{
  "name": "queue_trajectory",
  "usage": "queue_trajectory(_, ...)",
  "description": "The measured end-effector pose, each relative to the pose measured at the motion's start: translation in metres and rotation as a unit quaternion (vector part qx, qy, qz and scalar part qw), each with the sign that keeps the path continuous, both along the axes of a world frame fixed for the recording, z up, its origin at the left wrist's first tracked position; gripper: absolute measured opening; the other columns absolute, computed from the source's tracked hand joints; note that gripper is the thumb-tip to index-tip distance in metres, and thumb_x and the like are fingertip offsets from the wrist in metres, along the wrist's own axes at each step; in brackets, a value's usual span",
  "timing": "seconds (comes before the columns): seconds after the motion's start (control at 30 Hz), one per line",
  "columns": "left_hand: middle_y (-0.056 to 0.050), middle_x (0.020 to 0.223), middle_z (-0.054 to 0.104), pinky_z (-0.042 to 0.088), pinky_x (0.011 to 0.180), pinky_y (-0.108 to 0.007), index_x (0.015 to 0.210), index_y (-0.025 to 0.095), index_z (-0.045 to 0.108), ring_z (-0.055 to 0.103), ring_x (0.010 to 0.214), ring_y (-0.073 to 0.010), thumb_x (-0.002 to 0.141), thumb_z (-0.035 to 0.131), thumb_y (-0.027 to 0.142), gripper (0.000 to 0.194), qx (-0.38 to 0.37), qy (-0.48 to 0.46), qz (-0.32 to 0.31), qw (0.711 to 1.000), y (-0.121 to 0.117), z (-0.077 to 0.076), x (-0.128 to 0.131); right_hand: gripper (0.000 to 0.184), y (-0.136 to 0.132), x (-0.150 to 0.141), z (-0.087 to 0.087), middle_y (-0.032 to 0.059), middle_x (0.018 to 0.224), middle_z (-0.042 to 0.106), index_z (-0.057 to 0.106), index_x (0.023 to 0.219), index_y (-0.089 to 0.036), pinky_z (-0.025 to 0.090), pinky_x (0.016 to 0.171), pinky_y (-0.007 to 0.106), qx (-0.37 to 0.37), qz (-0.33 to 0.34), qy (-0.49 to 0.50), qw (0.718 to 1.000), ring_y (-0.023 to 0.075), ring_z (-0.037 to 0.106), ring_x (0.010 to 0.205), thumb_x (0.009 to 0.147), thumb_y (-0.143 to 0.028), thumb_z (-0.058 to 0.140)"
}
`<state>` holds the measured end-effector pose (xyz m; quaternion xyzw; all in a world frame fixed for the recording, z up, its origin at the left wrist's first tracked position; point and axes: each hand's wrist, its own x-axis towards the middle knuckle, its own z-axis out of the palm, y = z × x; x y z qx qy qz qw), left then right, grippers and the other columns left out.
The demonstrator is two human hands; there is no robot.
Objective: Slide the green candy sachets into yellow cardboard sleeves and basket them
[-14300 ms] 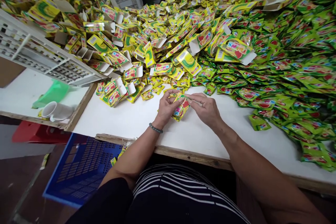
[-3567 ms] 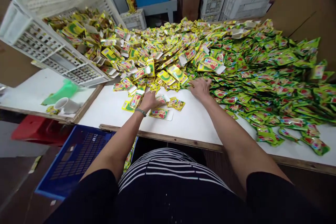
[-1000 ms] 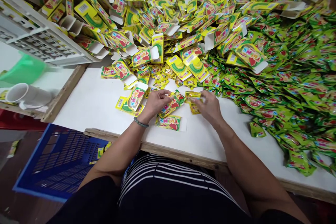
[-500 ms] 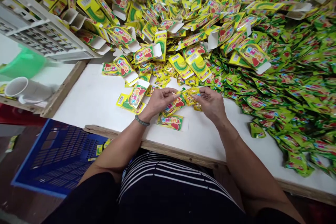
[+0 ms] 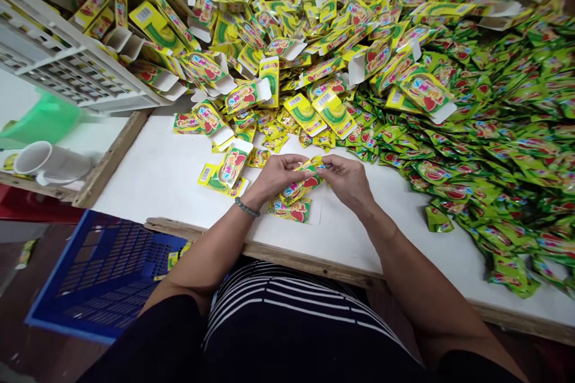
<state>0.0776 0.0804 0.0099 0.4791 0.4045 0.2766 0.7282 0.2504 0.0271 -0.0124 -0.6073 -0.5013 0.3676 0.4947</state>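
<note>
My left hand (image 5: 274, 175) is closed on a small yellow-green carton (image 5: 299, 188), held just above the white table (image 5: 162, 173). At the carton's open end, the fingers of my right hand (image 5: 347, 178) pinch small yellow sachets (image 5: 315, 162). A flat carton (image 5: 291, 210) lies under my hands. Two more cartons (image 5: 227, 169) rest to the left of my left hand. How far the sachets reach into the carton is hidden by my fingers.
A heap of open yellow cartons (image 5: 269, 42) fills the back. Green sachets (image 5: 485, 131) cover the right side. A white crate (image 5: 67, 72) lies tipped at the left, above a green scoop (image 5: 40, 122) and a white cup (image 5: 45, 163). A blue crate (image 5: 103, 269) stands on the floor.
My right hand has brought the yellow sachets from the table in to the mouth of the carton in my left hand. Both hands have drawn closer together.
</note>
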Motion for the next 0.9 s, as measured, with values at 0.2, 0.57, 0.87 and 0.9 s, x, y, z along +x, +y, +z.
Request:
queue_trajectory(0.2, 0.000, 0.065, 0.068, 0.043, 0.051, -0.020, 0.092, 0.011, 0.071, 0.057, 0.054, -0.0077, 0.049, 0.093, 0.026, 0.051, -0.018, -0.029, 0.048, 0.998, -0.002, 0.003, 0.002, 0.026, -0.002, 0.003, 0.004, 0.0080, 0.098, 0.071, 0.075, 0.081, -0.024, 0.048, 0.091, 0.046, 0.067, -0.073, -0.119, 0.988, 0.0254, 0.061, 0.097, 0.085, -0.046, 0.063)
queue_trajectory(0.57, 0.006, 0.062, 0.063, 0.038, 0.049, -0.019, 0.111, 0.016, 0.063, 0.050, 0.049, -0.0057, 0.061, 0.089, 0.037, 0.060, 0.013, -0.083, 0.054, 0.995, -0.007, 0.006, 0.002, 0.041, -0.009, -0.010, 0.007, 0.0052, 0.140, 0.055, 0.072, 0.106, -0.030, 0.034, 0.114, 0.053, 0.033, 0.025, -0.051, 0.998, 0.0273, 0.042, 0.134, 0.095, -0.057, 0.043)
queue_trajectory(0.87, 0.005, 0.073, 0.060, 0.042, 0.060, -0.020, 0.094, 0.018, 0.060, 0.054, 0.062, -0.0076, 0.062, 0.087, 0.037, 0.046, 0.093, -0.082, 0.052, 0.991, -0.005, 0.001, 0.002, 0.029, -0.005, -0.016, -0.004, 0.0014, 0.076, 0.063, 0.071, 0.082, -0.023, 0.051, 0.073, 0.033, 0.038, 0.046, -0.007, 0.998, 0.0170, 0.059, 0.073, 0.088, -0.049, 0.059)
queue_trajectory(0.9, 0.005, 0.072, 0.060, 0.042, 0.060, -0.020, 0.092, 0.018, 0.060, 0.054, 0.062, -0.0074, 0.060, 0.088, 0.037, 0.047, 0.090, -0.076, 0.044, 0.992, -0.004, 0.001, 0.002, 0.029, -0.005, -0.016, -0.005, 0.0008, 0.074, 0.063, 0.070, 0.082, -0.023, 0.051, 0.073, 0.033, 0.025, 0.050, 0.003, 0.998, 0.0171, 0.059, 0.073, 0.087, -0.050, 0.059)
